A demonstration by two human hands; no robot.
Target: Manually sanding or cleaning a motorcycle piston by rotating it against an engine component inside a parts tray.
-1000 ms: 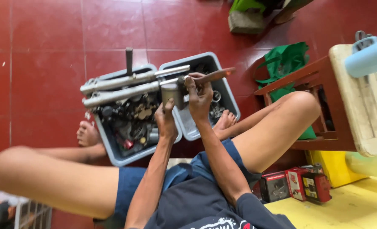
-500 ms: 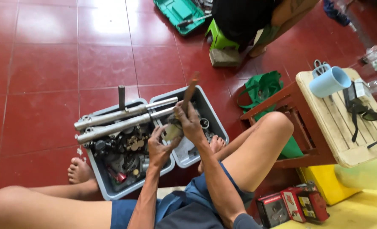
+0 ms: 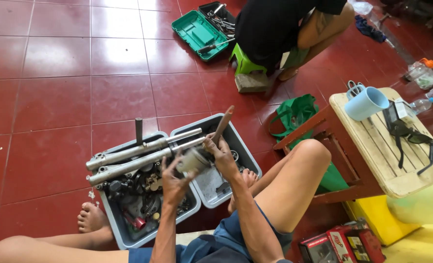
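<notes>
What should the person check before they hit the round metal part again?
1. Left hand grips the round metal part: ok.
2. Right hand holds the wooden-handled tool: ok.
3. Part is over the grey bins: ok.
4. Fork tubes lie steady across the bins: ok.
5. Bare foot is clear of the bins: not ok, it is beside one.
6. Tool's head touching the part: cannot tell.

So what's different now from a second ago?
The right hand tipped the brown-handled tool from lying flat to pointing up. The left hand now props a pale round part. The two metal tubes lie across the grey bins as before.
</notes>
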